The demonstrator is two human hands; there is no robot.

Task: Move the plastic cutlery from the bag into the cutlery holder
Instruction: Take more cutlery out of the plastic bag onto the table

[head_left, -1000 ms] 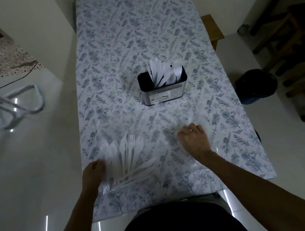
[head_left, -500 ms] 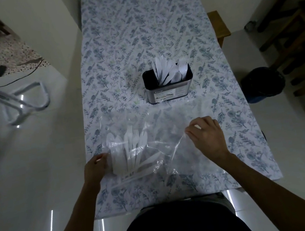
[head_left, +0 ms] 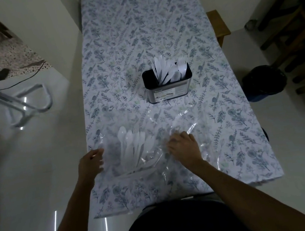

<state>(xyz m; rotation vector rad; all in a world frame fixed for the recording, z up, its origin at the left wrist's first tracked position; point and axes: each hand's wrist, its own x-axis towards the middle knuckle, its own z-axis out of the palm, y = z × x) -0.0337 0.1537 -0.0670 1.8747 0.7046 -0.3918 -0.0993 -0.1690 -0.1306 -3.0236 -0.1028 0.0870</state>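
Observation:
A clear plastic bag [head_left: 185, 118] lies flat on the floral tablecloth near the table's front edge. Inside it, at its left, is a bunch of white plastic spoons and forks [head_left: 134, 145]. My left hand [head_left: 91, 164] holds the bag's left edge with curled fingers. My right hand [head_left: 184, 147] rests on the bag just right of the cutlery, its fingers curled into the crumpled plastic. A black and silver cutlery holder [head_left: 169, 89] stands upright beyond the bag, with several white plastic pieces standing in it.
The table [head_left: 135, 29] stretches away, with small items at its far end. A wooden bench [head_left: 218, 24] sits at the right side, a dark bin [head_left: 264, 82] and wooden chairs [head_left: 295, 22] stand on the floor to the right, and a metal frame [head_left: 28, 105] stands left.
My right hand let the bag's film down and moved left, toward the cutlery. The bag now lies flatter. My left hand stayed at the bag's left edge.

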